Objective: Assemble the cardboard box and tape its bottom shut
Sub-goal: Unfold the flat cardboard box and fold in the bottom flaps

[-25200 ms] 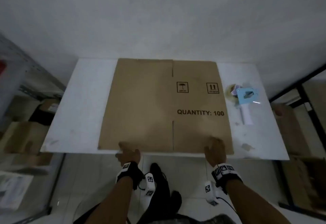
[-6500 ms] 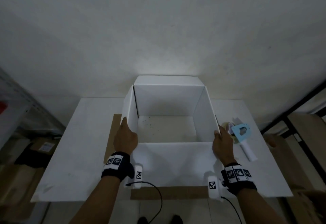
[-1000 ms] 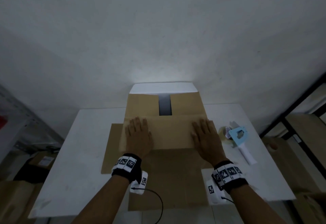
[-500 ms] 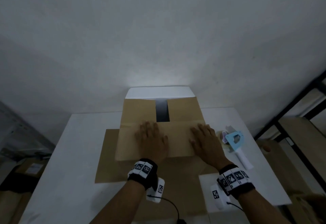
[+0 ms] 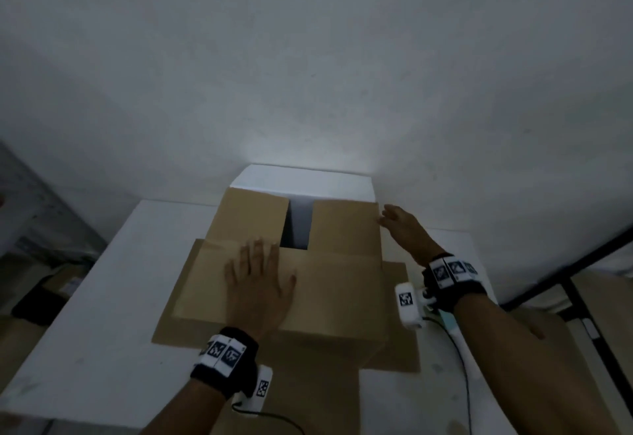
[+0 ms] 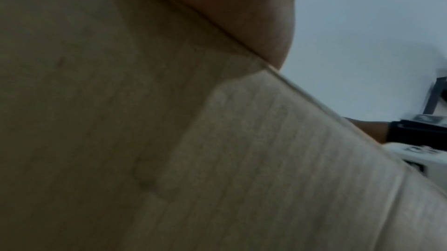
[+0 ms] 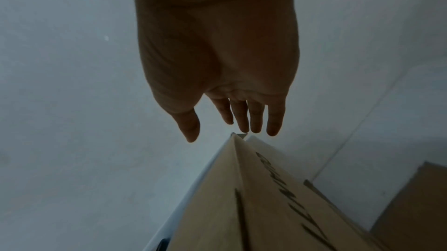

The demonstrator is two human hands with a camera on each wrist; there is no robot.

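The cardboard box (image 5: pixel 325 284) stands bottom-up, brown outside and white inside. Its near long flap (image 5: pixel 342 287) lies folded flat under the palm of the left hand (image 5: pixel 258 285). Ahead of that hand's fingertips, 2 shorter flaps (image 5: pixel 251 218) lie folded in with a dark gap between them. The far flap (image 5: pixel 301 182) stands upright, white face showing, beyond both hands. The right hand's (image 5: pixel 402 225) straight fingers reach the box's far right corner (image 7: pixel 238 137).
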